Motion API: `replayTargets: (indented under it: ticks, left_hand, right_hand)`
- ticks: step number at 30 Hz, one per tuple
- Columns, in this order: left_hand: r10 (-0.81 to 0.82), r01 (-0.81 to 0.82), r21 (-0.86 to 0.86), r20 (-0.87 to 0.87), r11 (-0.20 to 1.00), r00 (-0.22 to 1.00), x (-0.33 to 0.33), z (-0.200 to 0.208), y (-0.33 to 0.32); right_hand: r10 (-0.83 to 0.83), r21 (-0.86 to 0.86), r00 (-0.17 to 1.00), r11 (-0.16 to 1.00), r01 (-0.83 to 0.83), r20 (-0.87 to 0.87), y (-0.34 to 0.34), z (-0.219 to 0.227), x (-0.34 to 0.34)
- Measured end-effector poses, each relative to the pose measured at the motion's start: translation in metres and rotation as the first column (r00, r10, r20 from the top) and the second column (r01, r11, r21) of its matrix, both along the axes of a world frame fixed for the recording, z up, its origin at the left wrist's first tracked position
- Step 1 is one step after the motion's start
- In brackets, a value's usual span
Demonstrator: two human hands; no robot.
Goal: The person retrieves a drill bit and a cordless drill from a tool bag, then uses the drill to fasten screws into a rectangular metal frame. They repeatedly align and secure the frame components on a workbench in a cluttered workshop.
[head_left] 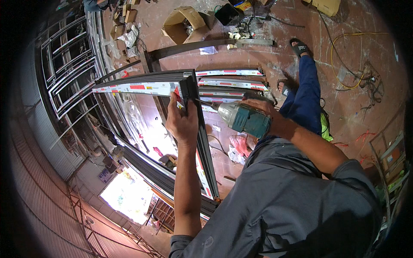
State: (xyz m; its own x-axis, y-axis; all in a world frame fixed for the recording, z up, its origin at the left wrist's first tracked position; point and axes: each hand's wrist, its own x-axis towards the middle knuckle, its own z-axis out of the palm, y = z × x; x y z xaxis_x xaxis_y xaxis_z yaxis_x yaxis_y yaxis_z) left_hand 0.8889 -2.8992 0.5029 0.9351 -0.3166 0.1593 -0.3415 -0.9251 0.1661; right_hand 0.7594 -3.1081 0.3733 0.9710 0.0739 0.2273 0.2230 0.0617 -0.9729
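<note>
My left hand is closed around the corner of a dark metal frame, its fingers on the upper face near a white and red protective strip. In my right hand is a teal and grey power drill, held on its side. The drill's thin bit points left and reaches the side of the frame close to the corner, just right of my left hand. Whether the tip touches the metal or sits in a hole cannot be made out. My right fingers are partly hidden behind the drill.
Several strip-covered metal profiles lie beyond the drill. A dark steel beam crosses behind the frame. Farther off are an opened cardboard box and a yellow cable on the floor. More metal frames stand at the left.
</note>
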Motion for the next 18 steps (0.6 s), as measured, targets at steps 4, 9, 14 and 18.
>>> replayTargets:
  ticks: [4, 9, 14, 18]
  left_hand:
    - [0.031, -0.031, 0.023, -0.013, 0.999, 0.999, -0.001, 0.002, -0.003]
    - [0.102, -0.101, 0.013, -0.019, 0.995, 0.995, -0.004, 0.006, -0.015]
    - [0.072, -0.071, 0.034, -0.005, 0.997, 0.997, -0.003, 0.003, -0.011]
    - [0.001, -0.002, 0.039, 0.016, 0.999, 1.0, -0.003, 0.003, -0.009]
  right_hand:
    - [-0.032, -0.372, 0.986, 0.924, 0.091, 0.162, -0.034, 0.0, 0.031]
    - [-0.048, -0.532, 0.957, 0.823, 0.2, 0.285, -0.057, 0.006, 0.053]
    - [0.18, 0.388, 0.957, 0.918, -0.081, -0.227, -0.021, 0.001, 0.02]
    - [0.239, 0.538, 0.93, 0.841, -0.054, -0.28, 0.013, 0.021, -0.011]
